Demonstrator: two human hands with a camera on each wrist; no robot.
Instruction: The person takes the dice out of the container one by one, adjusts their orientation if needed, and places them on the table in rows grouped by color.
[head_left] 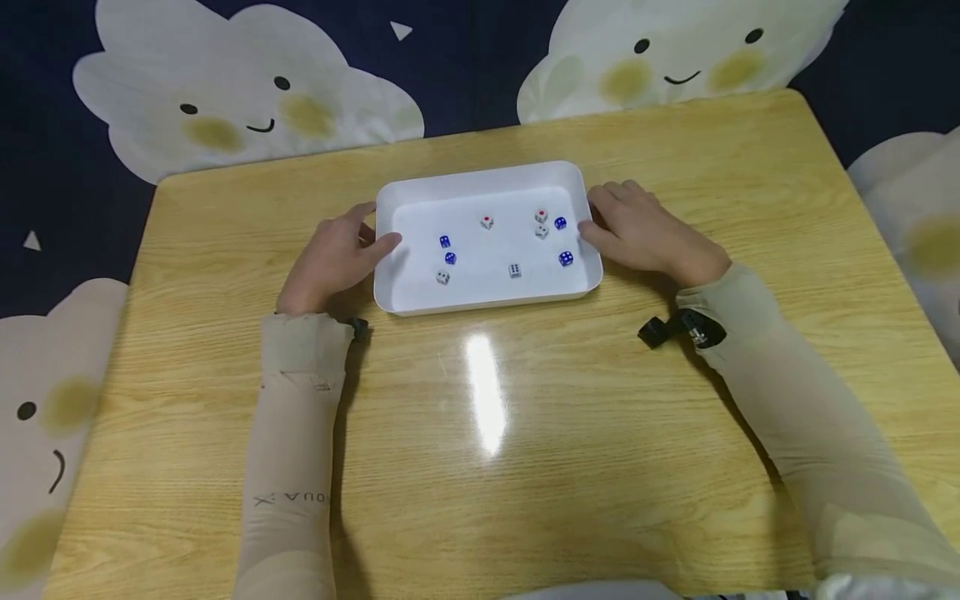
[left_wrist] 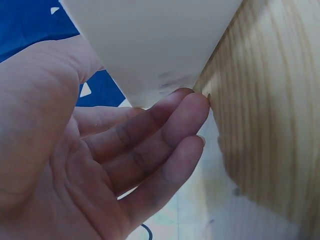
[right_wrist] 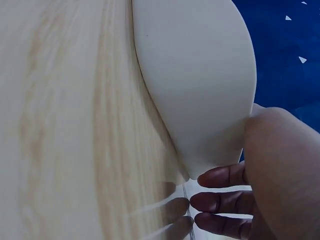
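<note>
A white rectangular tray rests on the table, with several small blue dice and white dice scattered on its floor. At its left end my left hand holds the tray, thumb over the rim and the other fingers outside. My right hand grips the opposite end in the same way. In the left wrist view, fingertips of the left hand touch the low part of the tray wall. The right wrist view has fingers of the right hand by the tray's bottom edge.
The light wooden table carries a bright light reflection in front of the tray. Dark cloth with smiling clouds borders the table behind and at the sides. Black wrist devices sit at the sleeve cuffs.
</note>
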